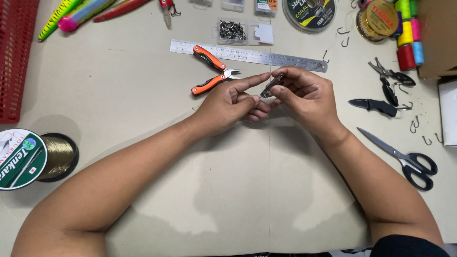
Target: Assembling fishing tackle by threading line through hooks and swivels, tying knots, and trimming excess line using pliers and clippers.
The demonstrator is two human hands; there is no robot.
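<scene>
While both forearms lie across the pale work table (228,200), everything else sits in relation to the long steel ruler (247,56) near the far edge. Far to the ruler's near left, a big spool of clear line (35,159) stands at the table's edge, and a red basket (16,52) runs along the left side. Well to the ruler's near right lie black-handled scissors (404,159). Just below the ruler's left half rest the orange-handled pliers (212,71), handles spread apart.

Just below the ruler's right half, the left hand (231,102) has its forefinger stretched out and its thumb pressed to the lower end of a small dark metal tool (272,85), the other fingers curled in. The right hand (304,95) pinches the same tool from above between thumb and fingertips, so it hangs tilted between the two hands, off the table.

Right of the ruler's end lie a black folding knife (373,105) and dark pliers (390,78), with loose hooks (414,124) scattered nearby. Just above the ruler's middle sits a small clear packet of hooks (232,30).
</scene>
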